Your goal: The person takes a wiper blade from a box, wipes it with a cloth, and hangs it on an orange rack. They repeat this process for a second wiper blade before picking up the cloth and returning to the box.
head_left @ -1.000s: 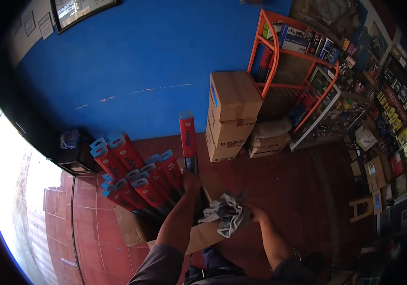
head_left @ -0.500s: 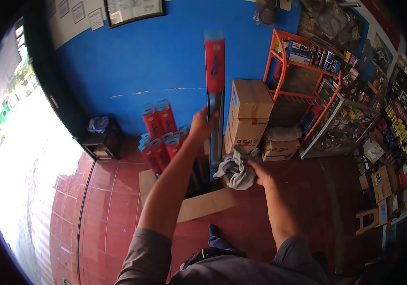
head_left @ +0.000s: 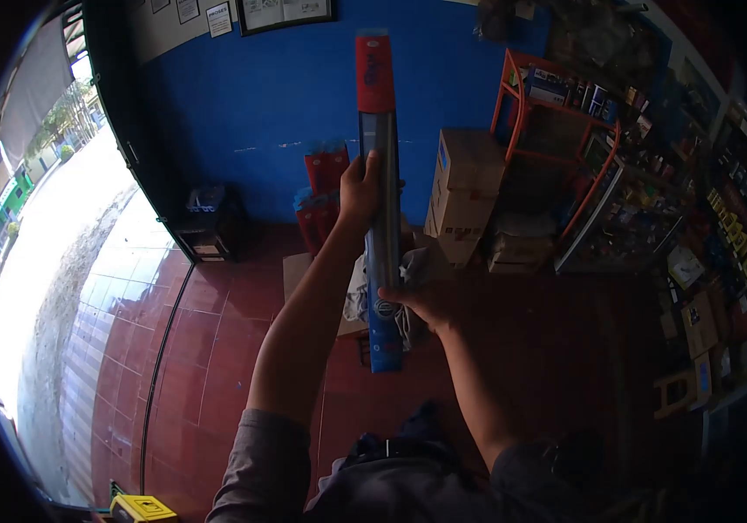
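A long narrow package [head_left: 380, 222] with a red top, a clear middle and a blue lower end stands nearly upright in front of me. My left hand [head_left: 359, 192] is closed around its middle, thumb along the front. Lower down, my right hand [head_left: 421, 302] grips it near the blue end, thumb on the front. A grey-white cloth [head_left: 356, 292] is bunched behind the package at my right hand, showing on both sides. Similar red-topped packages [head_left: 328, 170] stand behind, in an open cardboard box [head_left: 298, 277] partly hidden by my left arm.
Stacked cardboard cartons [head_left: 468, 170] stand against the blue wall, beside an orange rack [head_left: 556, 152] of goods. To the right is a glass display case [head_left: 622, 209]. A small dark table [head_left: 210, 228] stands by the doorway at left. A yellow object [head_left: 144, 508] lies at the bottom left.
The package has come nearer and lower, away from the box. My right hand, earlier beside it with the cloth, now grips its lower part with the cloth behind.
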Demonstrator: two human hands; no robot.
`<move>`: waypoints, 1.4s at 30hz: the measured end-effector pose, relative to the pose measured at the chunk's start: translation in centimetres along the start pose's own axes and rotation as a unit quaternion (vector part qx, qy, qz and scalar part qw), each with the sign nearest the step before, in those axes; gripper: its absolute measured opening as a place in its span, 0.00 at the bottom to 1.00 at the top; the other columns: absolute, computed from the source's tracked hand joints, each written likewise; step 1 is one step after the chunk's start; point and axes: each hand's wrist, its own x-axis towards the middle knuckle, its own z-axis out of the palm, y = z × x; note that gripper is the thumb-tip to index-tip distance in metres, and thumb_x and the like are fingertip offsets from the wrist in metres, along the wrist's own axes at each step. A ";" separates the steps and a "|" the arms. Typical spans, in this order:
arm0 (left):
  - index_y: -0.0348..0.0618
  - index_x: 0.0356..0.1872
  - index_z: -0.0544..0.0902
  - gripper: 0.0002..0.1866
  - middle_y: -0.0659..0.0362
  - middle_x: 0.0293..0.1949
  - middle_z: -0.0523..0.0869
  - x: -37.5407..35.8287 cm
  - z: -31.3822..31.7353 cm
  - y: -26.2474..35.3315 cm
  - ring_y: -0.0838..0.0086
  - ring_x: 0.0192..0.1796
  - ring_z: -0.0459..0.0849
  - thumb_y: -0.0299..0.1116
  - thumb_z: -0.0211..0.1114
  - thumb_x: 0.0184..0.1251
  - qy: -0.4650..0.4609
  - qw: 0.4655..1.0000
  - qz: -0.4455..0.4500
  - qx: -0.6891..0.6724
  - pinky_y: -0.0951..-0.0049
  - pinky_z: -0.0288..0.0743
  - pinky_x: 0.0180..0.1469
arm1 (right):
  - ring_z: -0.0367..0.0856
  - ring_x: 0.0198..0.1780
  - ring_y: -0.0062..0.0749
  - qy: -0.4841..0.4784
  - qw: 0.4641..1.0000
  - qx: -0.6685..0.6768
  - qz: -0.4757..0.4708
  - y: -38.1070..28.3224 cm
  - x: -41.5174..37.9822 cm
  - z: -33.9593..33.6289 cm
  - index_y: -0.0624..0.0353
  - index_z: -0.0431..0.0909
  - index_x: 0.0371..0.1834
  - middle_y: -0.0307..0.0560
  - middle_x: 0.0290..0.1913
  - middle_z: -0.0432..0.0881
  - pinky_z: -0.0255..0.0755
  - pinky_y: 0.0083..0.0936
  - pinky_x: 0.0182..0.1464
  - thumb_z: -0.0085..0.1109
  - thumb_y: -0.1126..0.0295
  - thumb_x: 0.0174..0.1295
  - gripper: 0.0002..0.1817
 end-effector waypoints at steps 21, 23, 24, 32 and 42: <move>0.53 0.81 0.58 0.29 0.58 0.62 0.80 -10.3 -6.1 -9.3 0.73 0.55 0.83 0.46 0.47 0.85 -0.132 0.959 -0.213 -0.131 0.70 0.80 0.57 | 0.83 0.52 0.33 0.164 0.972 -0.092 -0.144 1.5 -6.4 -3.1 0.60 0.82 0.48 0.47 0.53 0.83 0.76 0.34 0.55 0.73 0.59 0.63 0.18; 0.56 0.81 0.58 0.31 0.57 0.59 0.81 -10.1 -5.3 -8.9 0.73 0.52 0.85 0.45 0.53 0.83 -0.158 0.927 -0.209 -0.268 0.68 0.83 0.54 | 0.79 0.59 0.50 0.010 0.816 -0.484 -0.315 2.2 -8.6 -1.7 0.62 0.83 0.43 0.55 0.60 0.79 0.69 0.46 0.64 0.69 0.62 0.63 0.14; 0.56 0.81 0.58 0.31 0.57 0.59 0.81 -10.5 -4.6 -8.5 0.73 0.52 0.85 0.45 0.53 0.83 -0.157 0.928 -0.207 -0.269 0.68 0.83 0.54 | 0.79 0.59 0.50 0.009 0.815 -0.485 -0.316 2.0 -9.3 -0.4 0.62 0.83 0.43 0.55 0.60 0.79 0.69 0.46 0.64 0.69 0.62 0.63 0.14; 0.43 0.75 0.68 0.28 0.56 0.65 0.79 -15.3 -5.2 -9.0 0.68 0.66 0.77 0.42 0.57 0.80 -0.199 0.945 -0.137 -0.223 0.64 0.71 0.69 | 0.69 0.66 0.61 0.129 0.816 -0.354 -0.437 5.6 -1.4 0.5 0.58 0.73 0.68 0.61 0.63 0.73 0.61 0.53 0.67 0.70 0.64 0.56 0.34; 0.57 0.83 0.55 0.40 0.50 0.78 0.65 -19.1 -7.0 -5.3 0.61 0.79 0.62 0.45 0.64 0.75 -0.345 0.906 -0.239 0.055 0.63 0.57 0.78 | 0.72 0.62 0.63 0.362 0.643 -0.510 -0.443 -3.9 12.5 -7.8 0.61 0.76 0.61 0.61 0.60 0.74 0.64 0.57 0.67 0.73 0.61 0.54 0.31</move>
